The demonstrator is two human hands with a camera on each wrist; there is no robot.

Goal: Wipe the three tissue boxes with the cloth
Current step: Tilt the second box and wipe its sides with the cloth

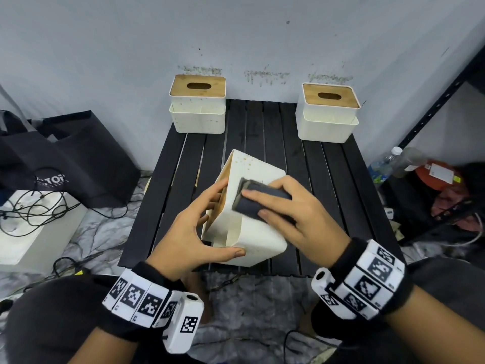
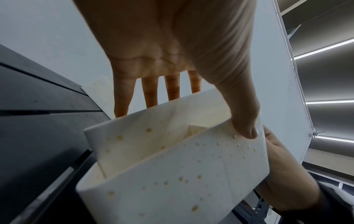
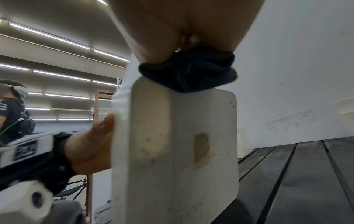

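A white tissue box [image 1: 252, 232] with yellowish specks stands tilted on the black slatted table [image 1: 330, 169], its wooden lid facing left. My left hand [image 1: 210, 219] grips it, thumb on the near wall and fingers on the lid side. My right hand [image 1: 286, 203] holds a folded dark cloth [image 1: 248, 206] and presses it on the box's upper face. In the left wrist view the thumb [image 2: 247, 130] sits on the speckled box [image 2: 182, 174]. In the right wrist view the cloth [image 3: 191, 71] lies bunched on the box [image 3: 182, 144]. Two more wood-lidded boxes stand at back left [image 1: 197, 111] and back right [image 1: 328, 116].
A black bag [image 1: 73, 158] and a white block with tangled cables [image 1: 31, 227] lie left of the table. A black metal rack [image 1: 433, 101], bottles [image 1: 388, 164] and clutter stand to the right. A wall runs right behind the table. Another person [image 3: 11, 109] shows in the right wrist view.
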